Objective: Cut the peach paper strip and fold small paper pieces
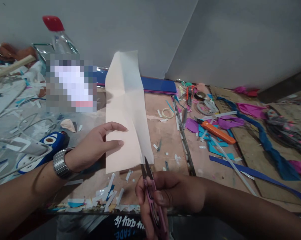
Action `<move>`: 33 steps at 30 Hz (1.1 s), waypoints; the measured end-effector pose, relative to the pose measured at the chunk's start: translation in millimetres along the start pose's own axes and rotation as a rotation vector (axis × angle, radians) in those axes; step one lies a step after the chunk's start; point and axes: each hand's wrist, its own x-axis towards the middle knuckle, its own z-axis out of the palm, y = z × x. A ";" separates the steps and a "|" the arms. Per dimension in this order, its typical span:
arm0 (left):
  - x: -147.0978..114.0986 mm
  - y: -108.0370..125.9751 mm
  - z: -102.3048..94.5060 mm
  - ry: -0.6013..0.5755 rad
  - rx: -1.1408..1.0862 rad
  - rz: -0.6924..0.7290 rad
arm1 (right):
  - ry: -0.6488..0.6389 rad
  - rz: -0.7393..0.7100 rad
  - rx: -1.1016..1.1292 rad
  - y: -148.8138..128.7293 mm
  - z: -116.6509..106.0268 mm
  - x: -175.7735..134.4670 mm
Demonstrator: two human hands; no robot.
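Note:
A long pale peach sheet of paper (125,100) stands out over the worktable, creased down its length. My left hand (100,140), with a metal watch on the wrist, pinches the sheet from its left side; the thumb and a finger lie on the near face, and the other fingers are partly hidden. My right hand (175,191) is closed around pink thread snips (154,208). Their dark blades point away from me, slightly parted, with the tips at the sheet's lower edge near the crease.
A power strip (44,150) with a plug and cables sits at left, before a red-capped bottle (65,41). An orange utility knife (217,131), a tape roll (167,113) and coloured scraps lie at right. A blue strip stack (160,85) lies along the wall.

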 end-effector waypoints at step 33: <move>0.8 -1.5 -1.0 -0.038 0.044 0.024 | 0.058 -0.005 0.046 5.2 -0.6 6.2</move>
